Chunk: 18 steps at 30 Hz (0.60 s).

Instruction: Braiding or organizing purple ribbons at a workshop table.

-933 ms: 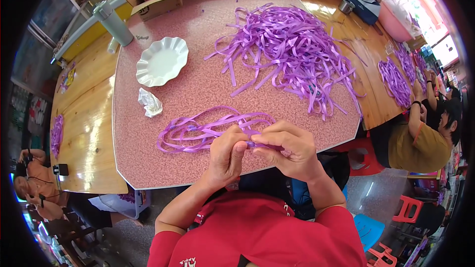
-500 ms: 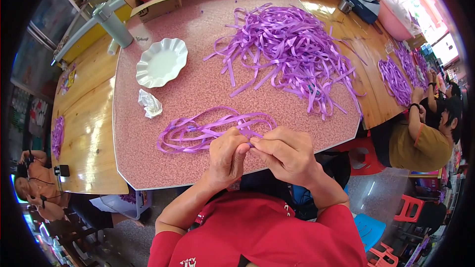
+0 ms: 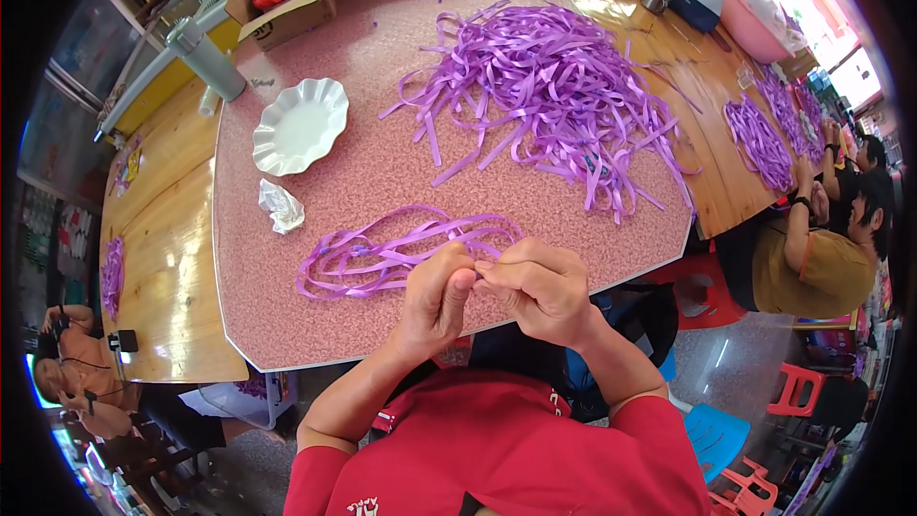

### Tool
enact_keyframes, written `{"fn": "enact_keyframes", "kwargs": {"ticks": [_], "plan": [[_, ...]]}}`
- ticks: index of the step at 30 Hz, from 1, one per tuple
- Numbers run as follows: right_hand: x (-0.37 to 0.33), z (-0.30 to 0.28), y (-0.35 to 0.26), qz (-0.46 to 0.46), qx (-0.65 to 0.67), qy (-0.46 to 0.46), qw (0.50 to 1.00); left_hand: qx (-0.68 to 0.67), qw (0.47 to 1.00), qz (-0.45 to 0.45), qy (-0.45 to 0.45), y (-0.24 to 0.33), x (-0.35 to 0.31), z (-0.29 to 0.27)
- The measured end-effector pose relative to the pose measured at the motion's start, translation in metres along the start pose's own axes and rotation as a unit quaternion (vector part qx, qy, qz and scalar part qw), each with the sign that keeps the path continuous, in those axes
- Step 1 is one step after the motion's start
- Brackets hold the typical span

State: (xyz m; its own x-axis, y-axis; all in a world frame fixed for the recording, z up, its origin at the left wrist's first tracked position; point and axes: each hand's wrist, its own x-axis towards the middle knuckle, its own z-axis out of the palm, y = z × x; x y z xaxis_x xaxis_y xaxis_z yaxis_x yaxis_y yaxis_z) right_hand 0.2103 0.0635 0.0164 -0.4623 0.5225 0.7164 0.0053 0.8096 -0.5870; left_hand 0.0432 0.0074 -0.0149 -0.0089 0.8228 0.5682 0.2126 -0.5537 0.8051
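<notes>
My left hand point(image 3: 437, 298) and my right hand point(image 3: 537, 290) meet fingertip to fingertip above the table's near edge. Both are closed in a pinch on a purple ribbon, whose held part is mostly covered by the fingers. Looped purple ribbons point(image 3: 371, 258) lie on the pink speckled tabletop point(image 3: 373, 158) just beyond and left of my hands, running up to the fingers. A large tangled pile of purple ribbons point(image 3: 544, 86) spreads over the far right of the tabletop.
To the left stand a white scalloped dish point(image 3: 301, 127), crumpled white paper point(image 3: 281, 205) and a grey-green flask point(image 3: 207, 59). An open cardboard box point(image 3: 288, 14) is at the far edge. People sit at both sides; more ribbon bundles point(image 3: 759, 143) lie on the right wooden table.
My hands stay pinched together, with the right fingers drawn in slightly closer to the left. The whole view has shifted a little; the ribbons and dish look otherwise unchanged.
</notes>
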Motion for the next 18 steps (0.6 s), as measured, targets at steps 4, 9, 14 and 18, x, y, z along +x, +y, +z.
{"fn": "enact_keyframes", "kwargs": {"ticks": [4,9,14,18], "plan": [[0.004,-0.003,-0.007,0.061,0.051,-0.015,0.997,-0.095,0.992,-0.083,0.018,0.003,-0.006,0.006],[0.004,-0.003,-0.015,0.097,0.081,-0.005,0.992,-0.022,0.999,0.006,0.031,0.002,-0.004,0.003],[0.001,-0.005,-0.018,0.098,0.075,-0.001,0.992,0.015,0.997,0.068,0.011,0.000,-0.002,-0.001],[-0.002,-0.003,-0.015,0.080,0.072,0.000,0.994,-0.007,0.998,0.055,-0.012,0.001,-0.003,-0.007]]}}
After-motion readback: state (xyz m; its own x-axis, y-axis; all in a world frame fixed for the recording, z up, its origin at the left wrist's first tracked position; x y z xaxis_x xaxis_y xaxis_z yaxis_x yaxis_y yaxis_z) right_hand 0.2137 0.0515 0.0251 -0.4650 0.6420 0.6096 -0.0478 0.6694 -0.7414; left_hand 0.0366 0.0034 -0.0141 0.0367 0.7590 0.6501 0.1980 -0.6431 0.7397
